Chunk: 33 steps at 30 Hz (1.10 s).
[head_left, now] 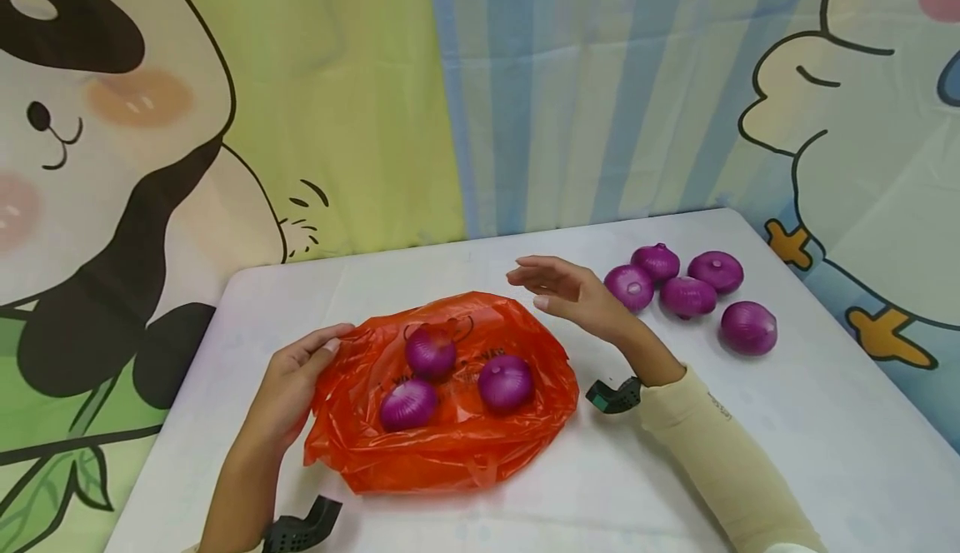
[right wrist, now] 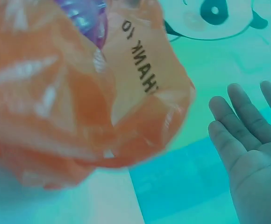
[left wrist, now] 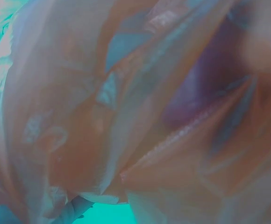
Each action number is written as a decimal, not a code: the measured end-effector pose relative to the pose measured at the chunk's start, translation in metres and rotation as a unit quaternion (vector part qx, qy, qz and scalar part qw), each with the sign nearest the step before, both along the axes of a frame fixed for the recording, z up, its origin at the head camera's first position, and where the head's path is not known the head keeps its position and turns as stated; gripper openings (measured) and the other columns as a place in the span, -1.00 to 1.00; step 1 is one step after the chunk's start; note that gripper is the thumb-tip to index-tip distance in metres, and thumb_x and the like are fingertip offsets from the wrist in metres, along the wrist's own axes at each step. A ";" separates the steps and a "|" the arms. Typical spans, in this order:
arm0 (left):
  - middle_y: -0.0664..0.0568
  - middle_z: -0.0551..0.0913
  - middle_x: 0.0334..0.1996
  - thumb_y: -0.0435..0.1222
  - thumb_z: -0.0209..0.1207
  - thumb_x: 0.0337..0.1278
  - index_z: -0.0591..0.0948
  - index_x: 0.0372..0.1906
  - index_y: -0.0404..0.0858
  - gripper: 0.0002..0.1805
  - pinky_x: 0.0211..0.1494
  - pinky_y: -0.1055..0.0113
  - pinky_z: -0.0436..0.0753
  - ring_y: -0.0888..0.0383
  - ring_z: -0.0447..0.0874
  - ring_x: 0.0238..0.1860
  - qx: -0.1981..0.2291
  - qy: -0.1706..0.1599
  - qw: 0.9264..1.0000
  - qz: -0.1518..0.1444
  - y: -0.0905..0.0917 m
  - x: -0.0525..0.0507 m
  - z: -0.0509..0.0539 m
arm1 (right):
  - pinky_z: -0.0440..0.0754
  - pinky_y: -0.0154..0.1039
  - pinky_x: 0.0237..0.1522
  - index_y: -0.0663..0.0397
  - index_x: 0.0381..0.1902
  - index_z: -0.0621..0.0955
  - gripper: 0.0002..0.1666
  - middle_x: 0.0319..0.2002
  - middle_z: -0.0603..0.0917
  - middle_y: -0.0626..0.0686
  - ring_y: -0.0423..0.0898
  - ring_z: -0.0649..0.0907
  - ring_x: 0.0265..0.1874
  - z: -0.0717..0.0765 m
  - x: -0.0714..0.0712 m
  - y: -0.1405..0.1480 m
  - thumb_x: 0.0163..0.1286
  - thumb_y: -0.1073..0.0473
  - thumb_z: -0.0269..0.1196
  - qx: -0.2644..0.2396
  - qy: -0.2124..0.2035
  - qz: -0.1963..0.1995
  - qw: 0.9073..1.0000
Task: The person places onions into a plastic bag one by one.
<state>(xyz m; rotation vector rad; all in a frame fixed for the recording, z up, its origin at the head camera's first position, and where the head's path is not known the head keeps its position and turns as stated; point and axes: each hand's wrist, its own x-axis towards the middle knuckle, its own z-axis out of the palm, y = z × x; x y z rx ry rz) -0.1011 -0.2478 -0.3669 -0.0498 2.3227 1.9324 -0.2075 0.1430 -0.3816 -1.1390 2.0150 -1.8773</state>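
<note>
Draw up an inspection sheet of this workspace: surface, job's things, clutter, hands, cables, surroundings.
Surface: white tabletop, no spill seen.
Job's things: red plastic bag, mouth spread, three red onions inside; five loose red onions to its right.
Clutter: nothing seen.
Left hand: grips the bag's left rim.
Right hand: raised between the bag and the loose onions, holding nothing.
Cables: nothing seen.
Surroundings: cartoon-printed backdrop behind the tabletop.

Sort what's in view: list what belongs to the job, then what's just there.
Job:
- red bag, held by the left hand
- three onions inside it
- probably the five loose onions

Just there:
- patterned curtain
- table
- wrist cameras
</note>
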 end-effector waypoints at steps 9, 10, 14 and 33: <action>-0.16 0.45 0.25 -0.11 -0.06 0.50 0.39 0.36 -0.31 -0.49 0.06 0.36 0.58 0.20 0.56 0.11 -0.003 0.001 1.000 0.003 -0.002 0.000 -0.001 | 0.43 -0.21 0.23 0.24 0.34 0.37 -0.44 0.23 0.49 0.30 0.16 0.44 0.27 -0.005 -0.001 0.031 0.41 0.34 0.18 0.000 0.000 -0.070 0.998; -0.16 0.45 0.25 -0.12 -0.06 0.50 0.39 0.36 -0.31 -0.50 0.06 0.36 0.58 0.20 0.56 0.11 -0.002 0.001 1.000 0.002 -0.002 0.000 -0.001 | 0.43 -0.22 0.23 0.26 0.33 0.37 -0.45 0.23 0.48 0.31 0.16 0.44 0.27 -0.006 -0.001 0.034 0.40 0.35 0.18 -0.002 -0.002 -0.075 0.997; -0.17 0.45 0.25 -0.13 -0.06 0.50 0.38 0.36 -0.32 -0.50 0.06 0.37 0.58 0.20 0.56 0.11 0.000 0.000 1.000 0.002 -0.001 0.000 0.000 | 0.41 -0.21 0.24 0.31 0.31 0.38 -0.46 0.22 0.49 0.30 0.12 0.45 0.27 -0.010 -0.002 0.049 0.39 0.39 0.18 0.004 0.002 -0.103 0.995; -0.17 0.46 0.24 -0.13 -0.06 0.50 0.38 0.36 -0.32 -0.50 0.05 0.34 0.60 0.18 0.58 0.10 0.002 -0.004 1.000 0.003 0.000 0.001 -0.001 | 0.33 -0.32 0.26 0.23 0.34 0.38 -0.36 0.30 0.42 0.26 0.07 0.37 0.34 -0.023 -0.009 0.115 0.33 0.30 0.30 0.126 0.007 -0.243 0.962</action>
